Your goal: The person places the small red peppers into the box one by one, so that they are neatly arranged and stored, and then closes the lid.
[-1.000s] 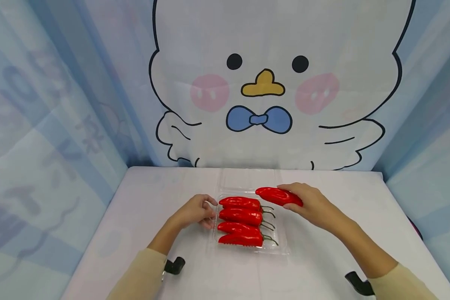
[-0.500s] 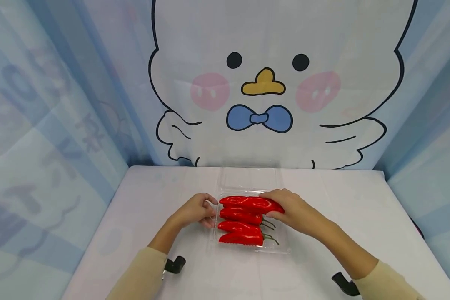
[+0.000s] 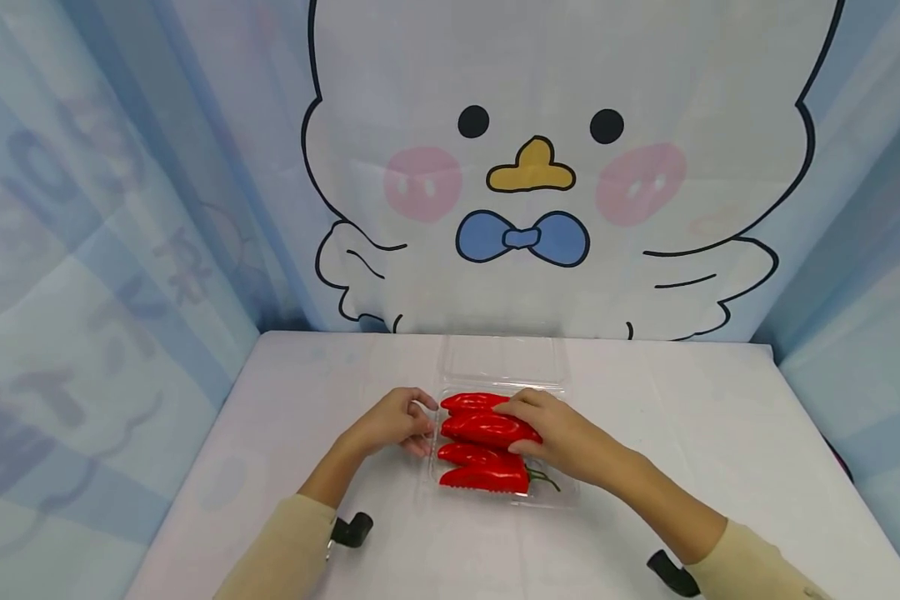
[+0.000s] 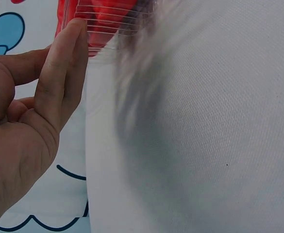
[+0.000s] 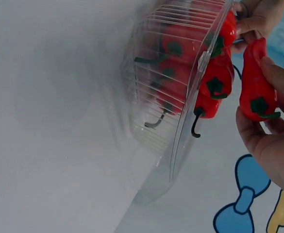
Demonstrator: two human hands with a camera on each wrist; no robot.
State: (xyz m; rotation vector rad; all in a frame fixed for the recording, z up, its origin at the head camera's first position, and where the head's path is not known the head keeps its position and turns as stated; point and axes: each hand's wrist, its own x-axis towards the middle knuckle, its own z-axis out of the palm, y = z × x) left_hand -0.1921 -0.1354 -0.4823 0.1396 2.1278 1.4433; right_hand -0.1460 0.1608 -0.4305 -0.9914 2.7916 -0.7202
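Observation:
My right hand grips a shiny red chili pepper by its stem end. This pepper is held above the other red peppers in a clear plastic box. In the right wrist view, the held pepper stands apart from the pile, its green cap and stem between fingers and thumb. More peppers show through the ribbed box wall, below the top layer. My left hand is at the box's left side; in the left wrist view, its straight fingers touch the ribbed wall.
The box's clear lid lies folded back toward the rear of the white table. Behind hangs a curtain with a cartoon bird print. Black pieces stick out at both wrists.
My right hand has carried the pepper left and down from the box's back right corner, over the back row, to above the second row. My left hand has stayed at the box.

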